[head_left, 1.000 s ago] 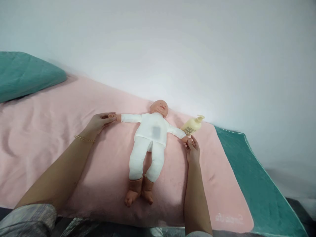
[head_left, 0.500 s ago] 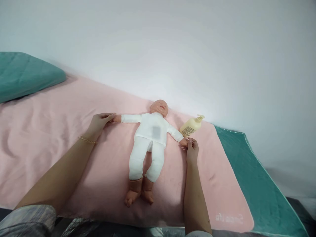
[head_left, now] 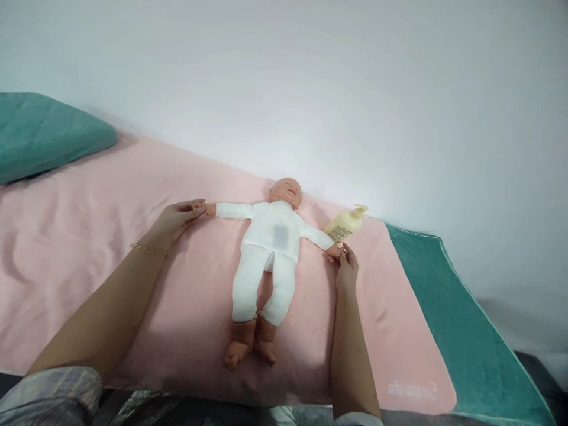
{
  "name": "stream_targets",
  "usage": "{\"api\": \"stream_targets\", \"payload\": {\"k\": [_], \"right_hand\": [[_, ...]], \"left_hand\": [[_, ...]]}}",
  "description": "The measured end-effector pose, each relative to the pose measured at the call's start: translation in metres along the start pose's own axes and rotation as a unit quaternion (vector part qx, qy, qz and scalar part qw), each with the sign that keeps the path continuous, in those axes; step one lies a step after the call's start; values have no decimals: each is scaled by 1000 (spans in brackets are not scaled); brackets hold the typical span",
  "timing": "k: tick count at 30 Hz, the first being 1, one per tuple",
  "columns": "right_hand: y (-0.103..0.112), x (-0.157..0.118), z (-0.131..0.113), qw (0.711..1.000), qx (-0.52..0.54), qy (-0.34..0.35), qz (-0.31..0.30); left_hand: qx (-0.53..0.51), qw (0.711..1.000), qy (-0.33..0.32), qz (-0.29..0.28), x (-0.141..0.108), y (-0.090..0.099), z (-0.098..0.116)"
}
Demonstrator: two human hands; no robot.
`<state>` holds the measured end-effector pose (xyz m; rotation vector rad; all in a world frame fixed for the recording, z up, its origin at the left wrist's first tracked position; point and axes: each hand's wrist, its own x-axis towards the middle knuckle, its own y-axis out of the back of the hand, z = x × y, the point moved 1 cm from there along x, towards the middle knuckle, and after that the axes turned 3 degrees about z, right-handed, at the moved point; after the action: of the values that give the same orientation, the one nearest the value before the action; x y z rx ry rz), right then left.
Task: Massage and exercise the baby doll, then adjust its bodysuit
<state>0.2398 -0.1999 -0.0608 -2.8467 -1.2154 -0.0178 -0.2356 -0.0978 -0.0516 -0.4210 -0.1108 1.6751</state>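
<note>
A baby doll [head_left: 270, 236] with a white cloth body lies on its back on a pink mat [head_left: 186, 331], its arms stretched out to both sides. My left hand [head_left: 177, 220] pinches the doll's hand on the left between thumb and fingers. On the other side, my right hand [head_left: 347, 267] has its fingers closed round the doll's other hand. A pale yellow pump bottle [head_left: 345, 223] is just beyond my right hand, leaning to the right in view, close to the doll's sleeve.
Teal cloth [head_left: 461, 319] extends past the mat's right edge. At the far left lies a folded teal piece [head_left: 48, 136]. A white wall [head_left: 284, 83] rises right behind the doll's head. The mat's front edge is near my body.
My left hand has shifted slightly left and up with the doll's hand, and that arm looks a little straighter. My right hand's fingers have moved slightly on the doll's other hand.
</note>
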Motion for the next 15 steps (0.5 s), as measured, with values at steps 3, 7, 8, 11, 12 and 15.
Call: {"api": "stream_targets", "payload": {"k": [3, 7, 8, 11, 12, 15], "right_hand": [[0, -1, -1, 1000, 3, 2, -5], [0, -3, -3, 1000, -11, 9, -11], [0, -3, -3, 1000, -16, 12, -12], [0, -5, -6, 999, -31, 22, -11], [0, -6, -7, 999, -38, 26, -9], [-2, -10, -11, 997, -66, 35, -1]], "left_hand": [[24, 1000, -4, -5, -5, -1, 2], [54, 998, -18, 12, -13, -7, 6], [61, 998, -22, 17, -14, -9, 7], [73, 996, -35, 33, -14, -11, 6], [73, 996, -37, 38, -13, -11, 6], [67, 996, -41, 43, -8, -11, 2]]}}
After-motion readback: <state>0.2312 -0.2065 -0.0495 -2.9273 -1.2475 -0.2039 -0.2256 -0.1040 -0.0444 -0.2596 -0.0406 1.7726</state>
